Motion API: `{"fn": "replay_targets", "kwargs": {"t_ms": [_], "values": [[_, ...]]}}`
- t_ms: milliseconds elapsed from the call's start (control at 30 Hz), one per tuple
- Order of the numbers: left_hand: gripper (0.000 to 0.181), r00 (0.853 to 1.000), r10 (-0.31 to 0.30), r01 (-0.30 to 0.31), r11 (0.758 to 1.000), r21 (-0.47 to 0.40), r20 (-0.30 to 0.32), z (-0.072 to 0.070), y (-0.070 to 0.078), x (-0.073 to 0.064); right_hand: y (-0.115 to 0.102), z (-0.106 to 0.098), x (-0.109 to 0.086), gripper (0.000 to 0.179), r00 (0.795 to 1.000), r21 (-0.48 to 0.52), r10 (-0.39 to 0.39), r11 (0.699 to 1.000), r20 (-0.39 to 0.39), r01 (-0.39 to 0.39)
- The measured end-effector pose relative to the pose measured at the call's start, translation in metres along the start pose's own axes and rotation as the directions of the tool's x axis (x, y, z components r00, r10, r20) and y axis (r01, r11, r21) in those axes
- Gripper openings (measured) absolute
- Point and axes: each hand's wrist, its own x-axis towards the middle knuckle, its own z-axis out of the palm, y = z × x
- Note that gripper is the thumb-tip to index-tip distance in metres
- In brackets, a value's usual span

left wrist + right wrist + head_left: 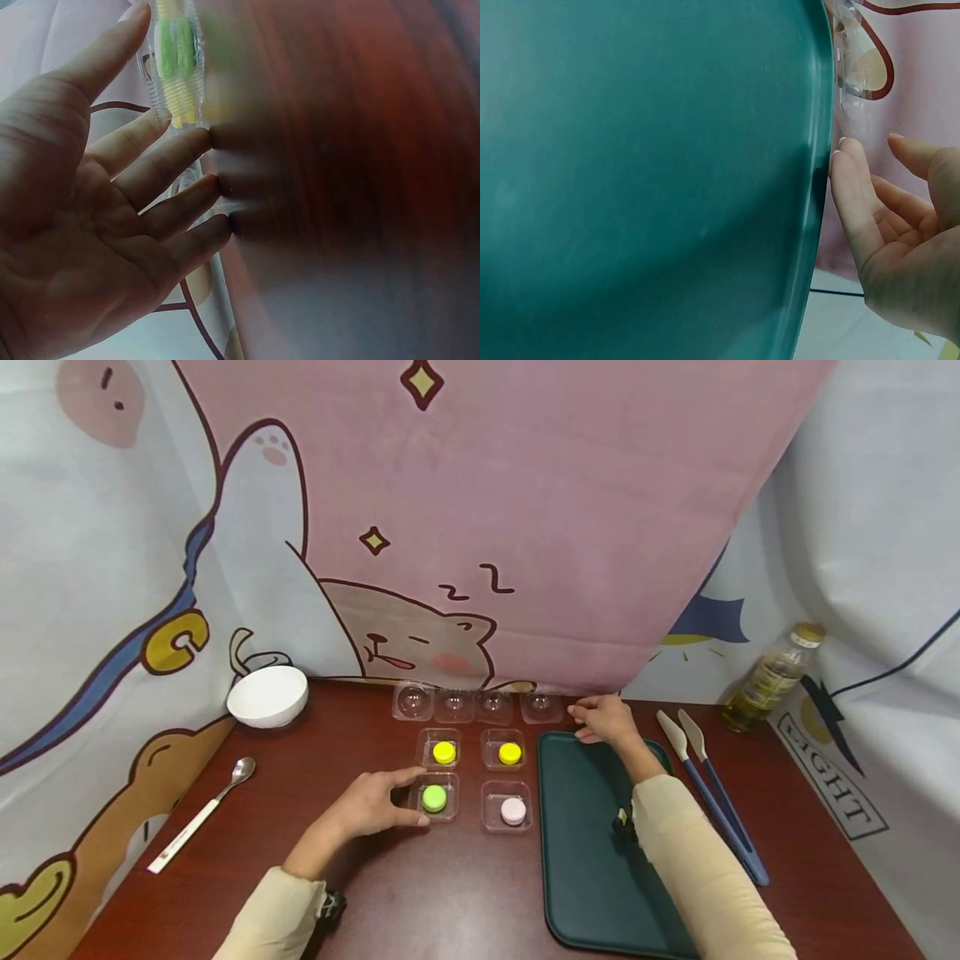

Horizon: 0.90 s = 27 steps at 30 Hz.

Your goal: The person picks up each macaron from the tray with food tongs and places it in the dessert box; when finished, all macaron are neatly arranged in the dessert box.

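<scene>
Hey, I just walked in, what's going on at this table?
A person's left hand brackets a clear plastic container holding a green macaron; whether it grips is unclear. The empty right hand is by the far edge of the dark green tray, near the rightmost of four clear domed lids lined up at the back. Two yellow macarons and a pale pink one sit in their own open containers.

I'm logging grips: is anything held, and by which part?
The right hand holds nothing. The left hand spans the clear box under the green macaron; whether it grips is unclear.
</scene>
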Motion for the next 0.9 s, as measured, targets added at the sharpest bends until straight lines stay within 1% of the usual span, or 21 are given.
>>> {"fn": "replay_targets", "kwargs": {"t_ms": [133, 233, 367, 467, 600, 700, 900], "values": [[0.081, 1.000, -0.003, 0.003, 1.000, 0.004, 0.002, 0.001, 0.000, -0.001, -0.001, 0.007, 0.004, 0.048, 1.000, 0.018, 0.018, 1.000, 0.018, -0.018], [0.081, 1.000, -0.003, 0.003, 1.000, 0.004, 0.006, 0.002, -0.001, -0.002, -0.003, 0.010, 0.008, 0.046, 0.999, 0.036, 0.050, 0.998, 0.018, -0.051], [0.081, 1.000, -0.003, 0.003, 1.000, 0.005, -0.001, 0.001, -0.001, -0.002, -0.007, 0.013, 0.012, 0.045, 0.997, 0.078, 0.070, 0.994, 0.016, -0.071], [0.081, 1.000, -0.008, 0.008, 1.000, 0.003, 0.000, 0.000, -0.001, -0.002, -0.008, 0.015, 0.014, 0.045, 0.997, 0.107, 0.067, 0.992, 0.027, -0.069], [0.081, 1.000, 0.000, 0.000, 1.000, -0.001, -0.001, 0.000, 0.000, -0.002, -0.009, 0.019, 0.015, 0.044, 0.998, 0.130, 0.059, 0.990, 0.027, -0.062], [0.081, 1.000, 0.008, -0.008, 1.000, 0.000, -0.007, 0.000, 0.000, -0.001, -0.009, 0.021, 0.016, 0.041, 0.998, 0.138, 0.049, 0.989, 0.028, -0.052], [0.082, 1.000, 0.015, -0.015, 1.000, 0.004, -0.013, 0.000, 0.000, 0.000, -0.012, 0.024, 0.015, 0.036, 0.998, 0.135, 0.063, 0.989, 0.029, -0.066]]}}
